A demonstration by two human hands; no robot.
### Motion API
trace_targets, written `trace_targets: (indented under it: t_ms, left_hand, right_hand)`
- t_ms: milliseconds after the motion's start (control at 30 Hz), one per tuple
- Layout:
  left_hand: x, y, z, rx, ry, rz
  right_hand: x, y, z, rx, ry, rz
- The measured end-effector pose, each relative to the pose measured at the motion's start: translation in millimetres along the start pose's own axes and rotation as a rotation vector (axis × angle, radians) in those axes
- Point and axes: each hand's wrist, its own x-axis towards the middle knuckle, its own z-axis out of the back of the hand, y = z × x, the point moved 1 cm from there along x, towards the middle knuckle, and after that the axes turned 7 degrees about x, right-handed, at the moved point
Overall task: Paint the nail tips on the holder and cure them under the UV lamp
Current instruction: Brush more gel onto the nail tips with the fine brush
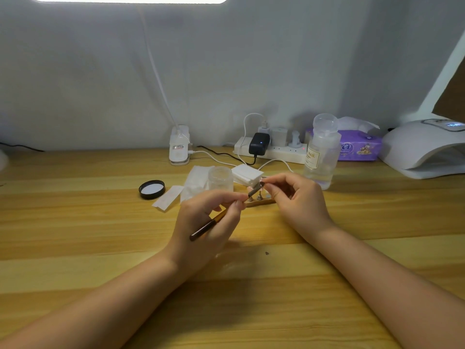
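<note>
Brush pinched in my left hand.
My right hand pinches its cap, above the nail holder.

Two bare forearms enter from the lower edge, one at each lower corner, and no sleeve, cuff or glove shows anywhere along them. The left hand and the right hand are uncovered too, with no ring on the fingers and no watch or band at either wrist behind them. The fingernails that show are short and look unpainted.
</note>
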Motion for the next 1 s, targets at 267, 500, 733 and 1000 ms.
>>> trace_targets:
  t_ms: [267,500,733,1000]
  left_hand:
    - [1.1,-2.7,0.9,0.009,-0.033,0.008]
    - [0.4,0.1,0.3,-0.006,0.001,-0.007]
    - [1.3,-1.6,-0.3,0.005,-0.049,-0.031]
    - [2.6,0.0,-0.2,0.076,0.040,-0.096]
  right_hand:
    - [0.4,1.6,-0.1,0.024,-0.016,-0.014]
    - [0.4,1.4,-0.3,-0.002,-0.013,-0.004]
    - [0.7,-0.9,-0.2,0.009,-0.047,-0.036]
    - [-0.9,1.6,-1.0,-0.013,-0.030,0.002]
